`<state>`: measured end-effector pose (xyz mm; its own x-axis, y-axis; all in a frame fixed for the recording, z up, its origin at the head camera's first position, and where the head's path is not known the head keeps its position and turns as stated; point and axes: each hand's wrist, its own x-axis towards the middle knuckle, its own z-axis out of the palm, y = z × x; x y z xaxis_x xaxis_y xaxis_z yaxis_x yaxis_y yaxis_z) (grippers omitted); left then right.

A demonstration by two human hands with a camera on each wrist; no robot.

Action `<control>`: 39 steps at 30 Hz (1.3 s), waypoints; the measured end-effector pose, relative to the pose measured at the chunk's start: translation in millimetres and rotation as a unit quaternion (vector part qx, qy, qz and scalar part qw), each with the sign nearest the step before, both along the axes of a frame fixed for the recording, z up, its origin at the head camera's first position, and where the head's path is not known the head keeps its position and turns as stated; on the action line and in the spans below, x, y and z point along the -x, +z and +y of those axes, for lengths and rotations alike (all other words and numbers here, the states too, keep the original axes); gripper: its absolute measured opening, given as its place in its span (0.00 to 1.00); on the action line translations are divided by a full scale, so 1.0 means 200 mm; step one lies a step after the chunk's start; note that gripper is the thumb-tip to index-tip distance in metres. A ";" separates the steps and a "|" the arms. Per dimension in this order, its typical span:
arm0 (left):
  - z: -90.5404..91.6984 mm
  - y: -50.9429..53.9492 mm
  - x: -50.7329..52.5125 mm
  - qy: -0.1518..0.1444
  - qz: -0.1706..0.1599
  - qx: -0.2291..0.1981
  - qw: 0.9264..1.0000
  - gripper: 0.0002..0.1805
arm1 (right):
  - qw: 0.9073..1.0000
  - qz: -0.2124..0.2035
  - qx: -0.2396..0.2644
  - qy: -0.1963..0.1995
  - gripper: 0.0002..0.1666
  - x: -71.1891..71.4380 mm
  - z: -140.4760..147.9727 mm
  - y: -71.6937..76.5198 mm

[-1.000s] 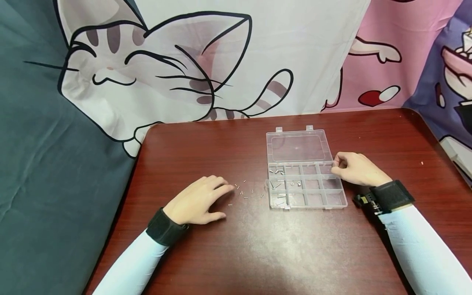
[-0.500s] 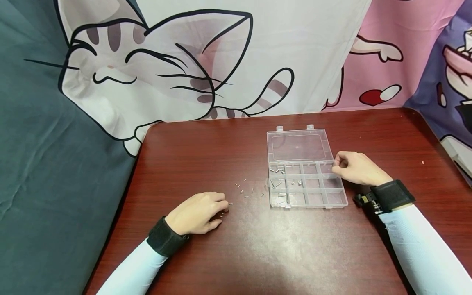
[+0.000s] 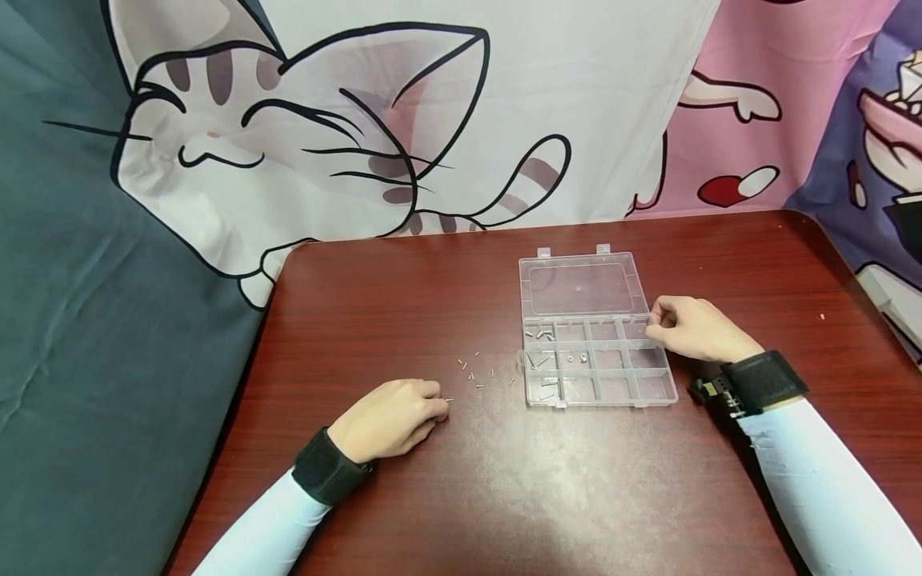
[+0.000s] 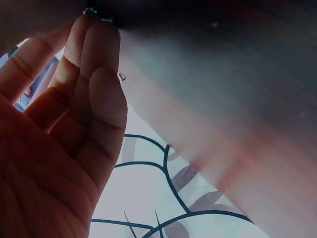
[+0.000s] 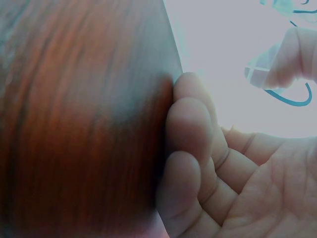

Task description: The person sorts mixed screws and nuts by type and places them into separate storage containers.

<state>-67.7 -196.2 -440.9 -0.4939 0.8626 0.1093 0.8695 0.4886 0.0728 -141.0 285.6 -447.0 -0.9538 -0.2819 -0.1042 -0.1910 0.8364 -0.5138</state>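
Note:
My left hand (image 3: 389, 418) is low over the table, left of several small loose screws (image 3: 471, 376). Its fingers are curled with the tips together, and a shiny bit of a screw (image 4: 90, 11) shows at the fingertips in the left wrist view. One screw (image 3: 450, 400) lies just beside the fingers. A clear plastic compartment box (image 3: 598, 388) lies with its lid (image 3: 583, 290) folded back. Metal screws and nuts sit in its left and middle compartments. My right hand (image 3: 695, 328) holds the box's right edge near the hinge, thumb and forefinger curled there.
The reddish-brown table (image 3: 374, 296) ends at a printed cat curtain (image 3: 288, 160) behind. A tiny pale piece (image 3: 823, 316) lies on the table's far right. Dark bands with cameras wrap both wrists.
My left hand has come back toward me from beside the loose screws, and its spread fingers have closed together over screws there. My right hand and the box have stayed put.

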 end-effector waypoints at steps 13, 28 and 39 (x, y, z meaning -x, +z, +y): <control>0.02 -0.01 0.04 0.013 -0.004 -0.019 1.000 0.12 | 1.000 -0.010 0.004 -0.004 0.04 0.00 0.00 0.01; 0.05 0.00 0.10 0.033 -0.019 -0.020 0.999 0.08 | 1.000 -0.005 0.003 -0.003 0.04 0.00 0.01 0.00; 0.10 -0.01 0.14 0.019 0.001 0.003 1.000 0.09 | 1.000 -0.009 0.003 -0.002 0.03 0.00 0.00 0.00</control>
